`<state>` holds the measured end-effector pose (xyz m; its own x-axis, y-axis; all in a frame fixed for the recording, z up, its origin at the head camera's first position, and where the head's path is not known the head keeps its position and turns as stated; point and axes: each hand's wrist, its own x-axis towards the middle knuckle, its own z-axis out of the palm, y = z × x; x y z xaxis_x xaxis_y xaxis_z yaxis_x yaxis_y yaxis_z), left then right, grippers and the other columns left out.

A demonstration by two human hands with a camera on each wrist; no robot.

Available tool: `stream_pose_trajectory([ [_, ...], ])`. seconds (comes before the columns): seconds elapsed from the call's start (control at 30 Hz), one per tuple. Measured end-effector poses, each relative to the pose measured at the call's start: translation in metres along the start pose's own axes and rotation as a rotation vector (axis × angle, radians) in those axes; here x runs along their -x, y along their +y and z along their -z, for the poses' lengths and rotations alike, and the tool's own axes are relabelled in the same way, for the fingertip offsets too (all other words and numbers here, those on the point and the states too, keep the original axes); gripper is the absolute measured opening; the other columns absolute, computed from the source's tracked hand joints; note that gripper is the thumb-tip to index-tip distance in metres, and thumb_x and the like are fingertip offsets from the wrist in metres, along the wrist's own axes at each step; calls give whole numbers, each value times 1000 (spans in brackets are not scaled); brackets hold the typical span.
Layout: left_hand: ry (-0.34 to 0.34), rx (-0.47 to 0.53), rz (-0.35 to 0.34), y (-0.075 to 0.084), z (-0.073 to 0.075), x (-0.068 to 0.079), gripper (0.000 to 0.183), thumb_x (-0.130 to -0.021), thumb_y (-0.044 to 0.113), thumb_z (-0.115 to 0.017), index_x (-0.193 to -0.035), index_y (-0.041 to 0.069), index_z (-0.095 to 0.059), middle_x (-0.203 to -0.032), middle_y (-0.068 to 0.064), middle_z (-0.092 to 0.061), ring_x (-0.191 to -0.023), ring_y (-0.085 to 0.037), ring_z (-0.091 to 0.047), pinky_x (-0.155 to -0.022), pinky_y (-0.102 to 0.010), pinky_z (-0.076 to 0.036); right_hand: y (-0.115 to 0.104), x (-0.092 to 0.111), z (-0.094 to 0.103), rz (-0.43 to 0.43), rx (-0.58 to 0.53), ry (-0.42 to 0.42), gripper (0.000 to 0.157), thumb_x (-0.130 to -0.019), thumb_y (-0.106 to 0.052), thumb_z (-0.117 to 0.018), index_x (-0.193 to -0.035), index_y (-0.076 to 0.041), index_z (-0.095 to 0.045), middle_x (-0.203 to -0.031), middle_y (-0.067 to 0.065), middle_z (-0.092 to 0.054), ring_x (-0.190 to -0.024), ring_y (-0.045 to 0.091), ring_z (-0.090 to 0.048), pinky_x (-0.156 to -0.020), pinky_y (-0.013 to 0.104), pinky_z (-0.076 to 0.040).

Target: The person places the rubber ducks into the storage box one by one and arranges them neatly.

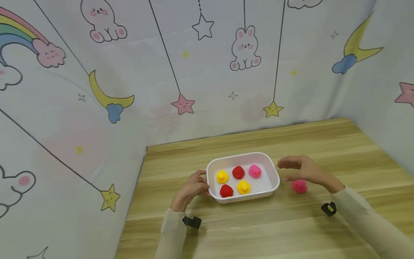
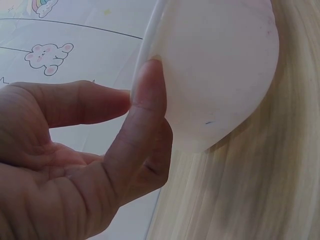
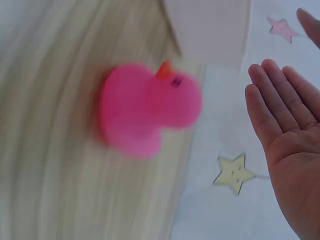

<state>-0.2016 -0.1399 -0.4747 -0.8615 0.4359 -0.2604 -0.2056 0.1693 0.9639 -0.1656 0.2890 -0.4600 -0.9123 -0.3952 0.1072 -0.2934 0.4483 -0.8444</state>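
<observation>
A white plastic tray [image 1: 266,180] sits on the table with several small rubber ducks inside: a yellow duck [image 1: 222,176], a red duck [image 1: 238,172] and a pink duck [image 1: 254,171] farther back, another red duck [image 1: 226,191] and a yellow duck [image 1: 244,187] nearer the front. At its left end, my left hand [image 1: 191,189] pinches the rim between thumb and fingers, the fingertips against the outer wall [image 2: 220,65]. My right hand [image 1: 307,171] hovers off the tray's right end, fingers extended and holding nothing. Beneath it, a pink duck [image 3: 145,107] lies on the table.
The wood-grain table [image 1: 236,230] meets a white cloth backdrop [image 1: 213,72] printed with stars, moons and animals along its back and left sides. A small black wrist device [image 1: 192,222] is by the left sleeve, another device [image 1: 329,208] by the right.
</observation>
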Motion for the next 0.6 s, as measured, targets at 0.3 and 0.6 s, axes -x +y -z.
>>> stream_pose_trajectory([
  [0.3, 4, 3, 12, 4, 0, 0, 61, -86, -16, -55, -142, -15, -31, -92, -13, -50, -66, -18, -60, -70, -39, -66, 31, 31, 17, -53, 254, 36, 73, -72, -19, -91, -128, 15, -58, -118, 22, -68, -111, 41, -64, -94, 38, -57],
  [0.6, -2, 13, 9, 2, 0, 0, 62, -87, -16, -55, -143, -15, -30, -90, -11, -50, -65, -17, -60, -70, -39, -66, 46, 30, 4, 14, 473, 31, 79, -55, -18, -96, -119, 14, -62, -105, 15, -70, -95, 32, -66, -83, 45, -58],
])
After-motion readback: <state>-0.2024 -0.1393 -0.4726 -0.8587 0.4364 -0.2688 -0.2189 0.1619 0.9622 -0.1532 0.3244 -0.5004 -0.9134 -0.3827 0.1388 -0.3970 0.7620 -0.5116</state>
